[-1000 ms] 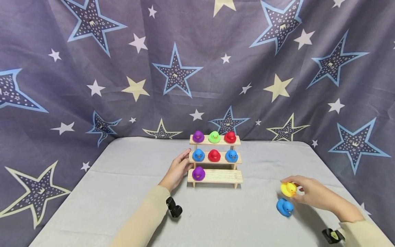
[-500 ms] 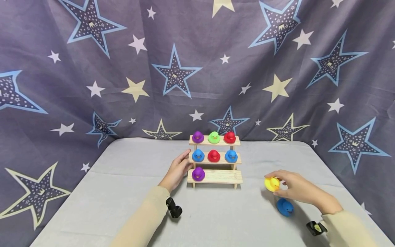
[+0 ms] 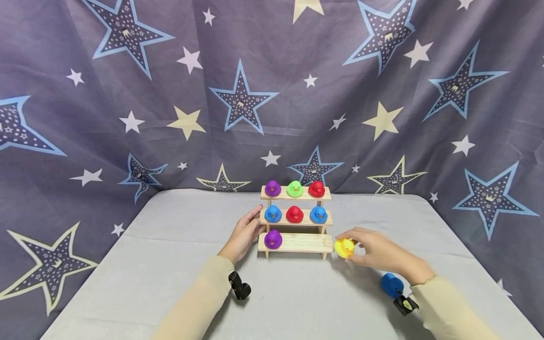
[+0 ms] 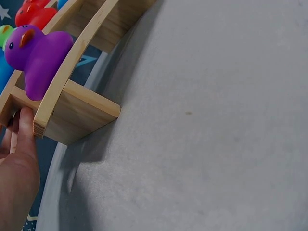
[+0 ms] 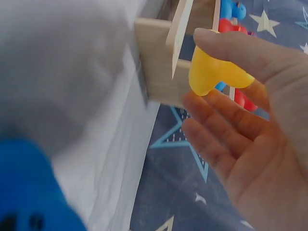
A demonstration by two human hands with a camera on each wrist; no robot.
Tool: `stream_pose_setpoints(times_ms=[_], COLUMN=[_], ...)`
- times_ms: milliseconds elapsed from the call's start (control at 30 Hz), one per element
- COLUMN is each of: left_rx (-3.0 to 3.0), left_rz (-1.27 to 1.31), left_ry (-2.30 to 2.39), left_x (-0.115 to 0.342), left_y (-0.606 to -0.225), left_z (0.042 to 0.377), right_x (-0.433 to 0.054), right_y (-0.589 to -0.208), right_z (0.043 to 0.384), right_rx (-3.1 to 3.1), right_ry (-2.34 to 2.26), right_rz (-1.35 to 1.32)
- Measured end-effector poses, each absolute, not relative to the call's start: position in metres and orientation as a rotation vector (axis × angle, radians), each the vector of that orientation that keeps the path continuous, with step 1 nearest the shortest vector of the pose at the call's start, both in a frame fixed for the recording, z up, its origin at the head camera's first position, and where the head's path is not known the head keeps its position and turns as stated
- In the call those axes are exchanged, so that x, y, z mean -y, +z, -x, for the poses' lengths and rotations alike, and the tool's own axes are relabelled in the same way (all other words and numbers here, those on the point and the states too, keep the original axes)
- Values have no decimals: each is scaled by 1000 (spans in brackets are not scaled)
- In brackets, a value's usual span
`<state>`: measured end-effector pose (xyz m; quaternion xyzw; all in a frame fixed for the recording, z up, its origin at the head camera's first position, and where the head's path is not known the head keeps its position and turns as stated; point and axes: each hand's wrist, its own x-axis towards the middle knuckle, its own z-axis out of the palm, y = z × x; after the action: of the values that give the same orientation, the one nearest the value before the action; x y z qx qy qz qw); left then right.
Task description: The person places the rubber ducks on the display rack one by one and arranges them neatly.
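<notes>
A three-step wooden display stand [image 3: 297, 242] holds several rubber ducks in rows. My left hand [image 3: 245, 236] grips the stand's left side; in the left wrist view its thumb [image 4: 26, 130] lies by the shelf ends. A yellow rubber duck [image 3: 344, 247] is pinched between the thumb and fingers of my right hand [image 3: 374, 250], just off the right end of the lowest shelf. On that shelf, a purple rubber duck [image 3: 273, 240] sits at the left end. In the right wrist view, the yellow duck [image 5: 204, 72] appears beside the stand's side board [image 5: 156, 57].
A blue rubber duck [image 3: 391, 284] lies on the grey cloth-covered table [image 3: 306, 302], partly behind the right wrist camera [image 3: 405, 304]. Blue and red ducks [image 3: 295, 215] fill the middle shelf; purple, green [image 3: 295, 189] and red ones stand on top. A starry curtain [image 3: 272, 94] hangs behind.
My right hand has carried the yellow duck leftward from above the blue duck to the right end of the stand's lowest shelf. My left hand has stayed put.
</notes>
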<state>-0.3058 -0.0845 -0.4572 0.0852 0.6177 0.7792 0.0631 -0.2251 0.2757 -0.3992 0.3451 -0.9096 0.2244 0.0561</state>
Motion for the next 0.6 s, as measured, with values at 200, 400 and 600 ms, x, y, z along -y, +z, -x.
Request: stream_pose_setpoints(times_ms=[200,400,600], left_rx=[-1861,-1859,-1861], left_rz=[-258,-256,-265], left_ry=[2357,2357,2360], left_x=[85,84,85], left_y=[-457,-457,-457], left_z=[306,305,306], right_x=[-254,-231,-209], right_y=[-403,-406,-405], right_z=[232,239,244], right_rx=[2720,2699,2684], right_ry=[707,731,812], right_rz=[-1104,-1103,-1100])
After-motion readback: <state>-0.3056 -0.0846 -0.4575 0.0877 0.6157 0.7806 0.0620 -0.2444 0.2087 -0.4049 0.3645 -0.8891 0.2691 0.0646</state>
